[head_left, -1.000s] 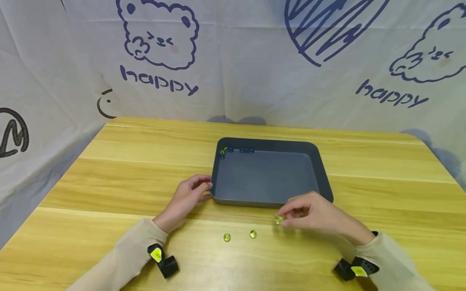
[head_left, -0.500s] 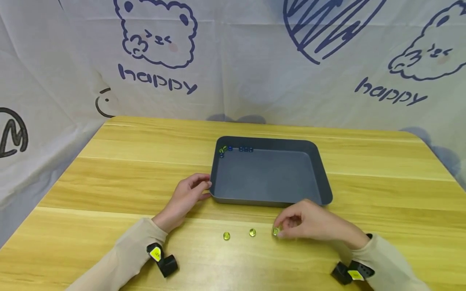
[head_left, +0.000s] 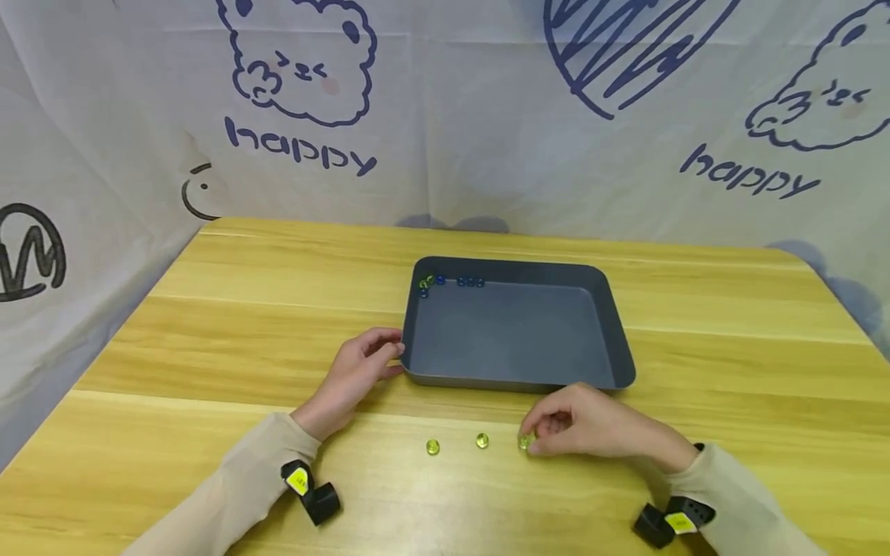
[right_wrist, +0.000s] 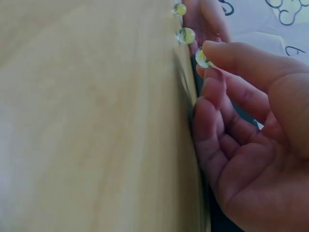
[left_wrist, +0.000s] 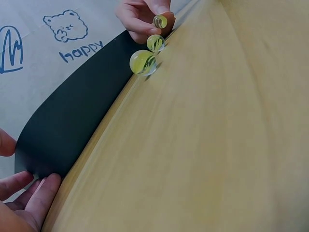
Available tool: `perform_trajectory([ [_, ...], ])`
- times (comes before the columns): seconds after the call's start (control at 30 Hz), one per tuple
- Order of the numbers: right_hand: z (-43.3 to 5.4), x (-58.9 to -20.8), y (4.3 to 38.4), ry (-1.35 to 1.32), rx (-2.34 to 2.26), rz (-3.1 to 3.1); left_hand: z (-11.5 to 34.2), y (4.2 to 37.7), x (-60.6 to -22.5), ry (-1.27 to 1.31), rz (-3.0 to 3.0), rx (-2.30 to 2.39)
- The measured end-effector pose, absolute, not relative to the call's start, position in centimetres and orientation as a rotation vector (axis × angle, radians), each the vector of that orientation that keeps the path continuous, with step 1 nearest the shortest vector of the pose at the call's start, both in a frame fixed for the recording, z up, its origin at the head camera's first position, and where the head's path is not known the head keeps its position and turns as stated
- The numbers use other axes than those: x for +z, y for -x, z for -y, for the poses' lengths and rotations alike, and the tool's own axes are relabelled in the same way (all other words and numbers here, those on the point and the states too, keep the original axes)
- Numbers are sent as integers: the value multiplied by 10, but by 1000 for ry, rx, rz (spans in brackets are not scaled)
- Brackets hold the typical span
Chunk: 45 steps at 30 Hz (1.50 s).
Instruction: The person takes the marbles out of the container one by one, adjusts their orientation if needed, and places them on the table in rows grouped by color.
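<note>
Between thumb and fingertips, my right hand (head_left: 580, 421) pinches a clear marble (right_wrist: 203, 57) with a yellow-green swirl, low over the table just in front of the tray. To its left, two more yellow-green marbles (head_left: 483, 441) (head_left: 433, 447) lie apart in a rough row with it. My left hand (head_left: 358, 374) rests at the near left corner of the dark grey rectangular tray (head_left: 514, 332), its fingertips (left_wrist: 49, 186) touching the outer wall. Inside the tray, several blue marbles (head_left: 470, 282) and two yellow-green marbles (head_left: 427, 282) lie along the back edge and far left corner.
The wooden table (head_left: 278, 270) extends on all sides of the tray. Behind it hangs a white cloth (head_left: 473, 116) with blue drawings and writing. Each sleeve carries a black wrist camera (head_left: 322, 503) on a strap.
My right hand has come down toward the front of the table and slightly left, bringing the pinched marble level with the other two. The left hand stays at the tray.
</note>
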State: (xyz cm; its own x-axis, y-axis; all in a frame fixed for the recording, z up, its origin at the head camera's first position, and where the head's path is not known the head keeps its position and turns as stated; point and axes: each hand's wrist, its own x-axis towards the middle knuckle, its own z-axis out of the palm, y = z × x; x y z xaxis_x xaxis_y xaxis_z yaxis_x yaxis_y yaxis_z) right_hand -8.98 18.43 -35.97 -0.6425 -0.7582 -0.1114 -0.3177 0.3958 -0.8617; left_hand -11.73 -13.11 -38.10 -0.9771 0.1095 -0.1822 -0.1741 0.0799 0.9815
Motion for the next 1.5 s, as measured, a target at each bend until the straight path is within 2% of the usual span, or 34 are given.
perform_trajectory([
  [1.5,-183,-360,89,860,-1119,-2195,130,117,-379,52,-2140,2017],
])
